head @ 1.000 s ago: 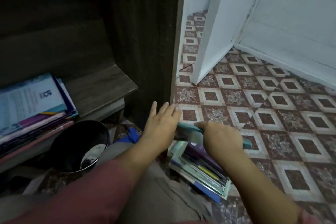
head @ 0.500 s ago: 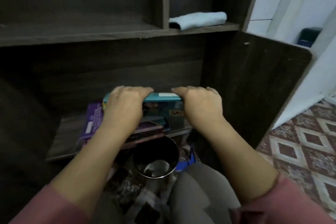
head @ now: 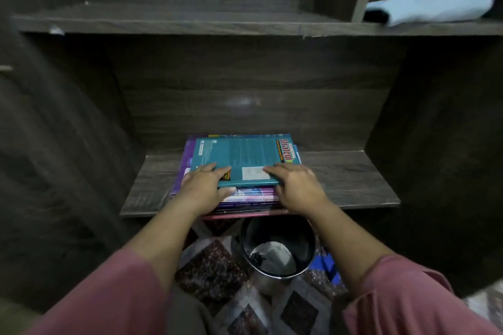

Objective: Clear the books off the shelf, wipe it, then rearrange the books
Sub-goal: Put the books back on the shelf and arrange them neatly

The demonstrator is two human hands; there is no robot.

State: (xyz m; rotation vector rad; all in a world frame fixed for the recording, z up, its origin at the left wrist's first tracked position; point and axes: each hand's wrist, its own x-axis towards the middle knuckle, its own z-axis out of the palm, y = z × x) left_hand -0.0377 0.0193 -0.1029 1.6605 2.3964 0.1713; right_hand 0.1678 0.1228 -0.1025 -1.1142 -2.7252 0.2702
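Observation:
A teal book (head: pixel 245 155) lies flat on top of a stack of books (head: pixel 250 197) on the dark wooden lower shelf (head: pixel 348 179). My left hand (head: pixel 204 185) holds the book's near left corner, fingers on the cover and thumb under its edge. My right hand (head: pixel 296 185) holds the near right corner the same way. The stack sits at the middle of the shelf, with purple and pink covers showing beneath the teal one.
A folded light blue cloth (head: pixel 430 8) lies on the upper shelf (head: pixel 190 24) at the right. A black bin (head: pixel 277 250) stands on the patterned tile floor (head: pixel 215 275) under the lower shelf. Dark side panels close in both sides.
Both hands carried the teal book from the floor pile at the right up to the shelf. It has gone from upright in my hands to flat on the stack.

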